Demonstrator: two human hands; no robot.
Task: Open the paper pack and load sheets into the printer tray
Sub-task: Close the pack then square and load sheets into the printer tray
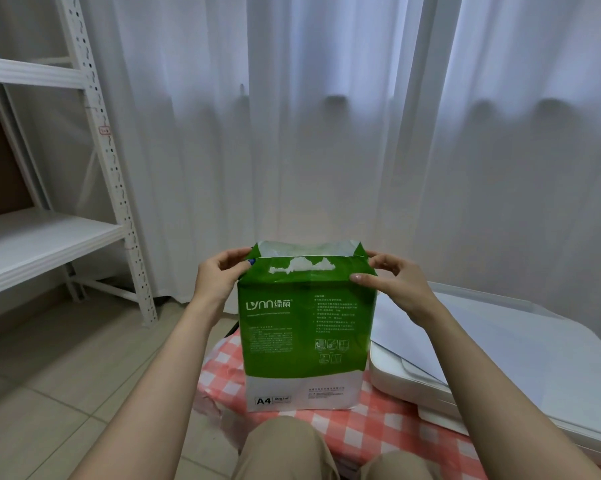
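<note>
The pack [306, 327] stands upright, top edge torn open. The left hand [219, 275] and right hand [392, 285] pinch its top corners. The printer [500, 358] sits just right of it.

— Where does the paper pack [306, 327] stand?
— Upright on the cloth [378, 434], the printer [500, 362] just to its right.
— And around them?
— The shelf rack [46, 237] stands far left; the curtain [327, 133] hangs behind everything.
</note>
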